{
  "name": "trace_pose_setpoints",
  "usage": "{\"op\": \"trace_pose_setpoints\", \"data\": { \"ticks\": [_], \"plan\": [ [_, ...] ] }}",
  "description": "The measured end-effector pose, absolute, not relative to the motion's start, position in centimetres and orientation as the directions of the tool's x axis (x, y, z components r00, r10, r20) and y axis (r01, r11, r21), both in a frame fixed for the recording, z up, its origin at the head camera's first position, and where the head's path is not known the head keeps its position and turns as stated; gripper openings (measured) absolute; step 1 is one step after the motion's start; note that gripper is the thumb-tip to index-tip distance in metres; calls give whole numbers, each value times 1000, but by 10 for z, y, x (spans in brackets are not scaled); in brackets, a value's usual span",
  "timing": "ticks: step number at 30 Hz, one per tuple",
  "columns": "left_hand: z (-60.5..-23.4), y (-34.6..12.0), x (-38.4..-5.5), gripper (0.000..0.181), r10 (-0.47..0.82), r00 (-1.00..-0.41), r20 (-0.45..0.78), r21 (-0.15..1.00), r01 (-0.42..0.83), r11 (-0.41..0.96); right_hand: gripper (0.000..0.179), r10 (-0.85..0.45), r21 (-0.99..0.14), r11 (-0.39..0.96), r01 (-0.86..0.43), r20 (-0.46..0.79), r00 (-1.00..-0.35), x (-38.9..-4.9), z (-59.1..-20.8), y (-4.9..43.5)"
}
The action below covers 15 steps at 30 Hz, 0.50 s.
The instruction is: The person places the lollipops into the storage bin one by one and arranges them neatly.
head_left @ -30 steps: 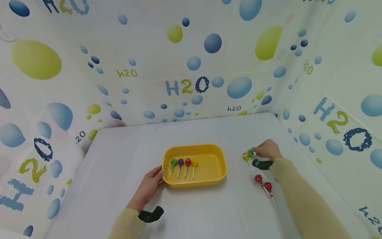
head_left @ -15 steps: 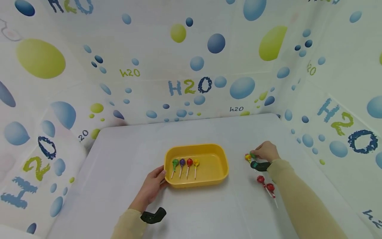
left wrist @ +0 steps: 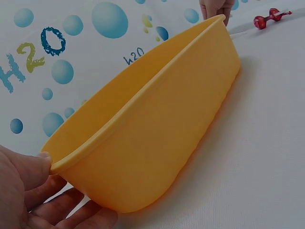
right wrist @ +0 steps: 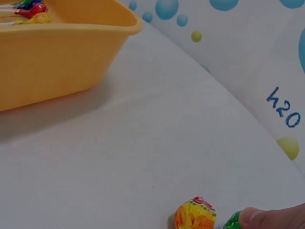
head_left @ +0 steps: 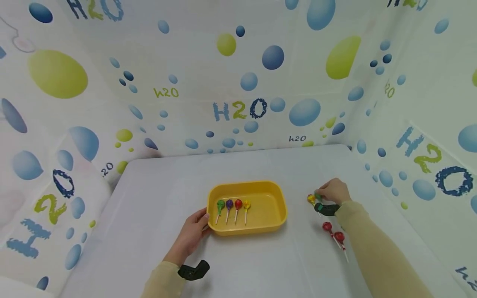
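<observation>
My left hand (head_left: 191, 236) grips the left end of a yellow plastic tray (head_left: 277, 215), thumb on the rim and fingers against the outer wall below. Inside the tray lie a green lollipop (head_left: 221, 204), a purple lollipop (head_left: 229, 204), a red lollipop (head_left: 238, 203) and a yellow lollipop (head_left: 246, 205), side by side in a row. Right of the tray, my right hand (head_left: 335, 190) pinches another green lollipop (right wrist: 232, 222) by its head, low over the table. Beside it lies a second yellow lollipop (right wrist: 195, 214); the wristband hides part of its stick.
Nearer my right forearm, two red lollipops (head_left: 327, 226) lie close together on the white table (head_left: 253, 265). Patterned white sheeting (head_left: 193, 62) with blue and green spots rises behind the table and along both sides.
My right hand has edged left, and its fingers now cover more of the green lollipop's head. The head view has shifted slightly; the left hand stays on the tray.
</observation>
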<state>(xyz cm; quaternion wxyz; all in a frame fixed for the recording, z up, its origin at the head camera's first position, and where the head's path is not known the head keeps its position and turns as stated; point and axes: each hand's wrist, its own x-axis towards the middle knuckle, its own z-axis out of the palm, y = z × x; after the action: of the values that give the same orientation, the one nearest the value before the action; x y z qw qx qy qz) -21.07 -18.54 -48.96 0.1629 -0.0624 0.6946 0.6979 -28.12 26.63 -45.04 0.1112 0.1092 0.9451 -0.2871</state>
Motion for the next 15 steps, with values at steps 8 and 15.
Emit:
{"op": "trace_pose_setpoints", "data": {
  "ticks": [8, 15],
  "plan": [
    [-489, -184, -210, 49, 147, -939, -312, 949, -314, 12, 39, 160, -578, 769, 273, -240, -958, -282, -425, 263],
    [-488, -183, -210, 48, 139, -940, -312, 950, -312, 23, 40, 148, -653, 709, 266, -231, -962, -288, -403, 229]
  ]
}}
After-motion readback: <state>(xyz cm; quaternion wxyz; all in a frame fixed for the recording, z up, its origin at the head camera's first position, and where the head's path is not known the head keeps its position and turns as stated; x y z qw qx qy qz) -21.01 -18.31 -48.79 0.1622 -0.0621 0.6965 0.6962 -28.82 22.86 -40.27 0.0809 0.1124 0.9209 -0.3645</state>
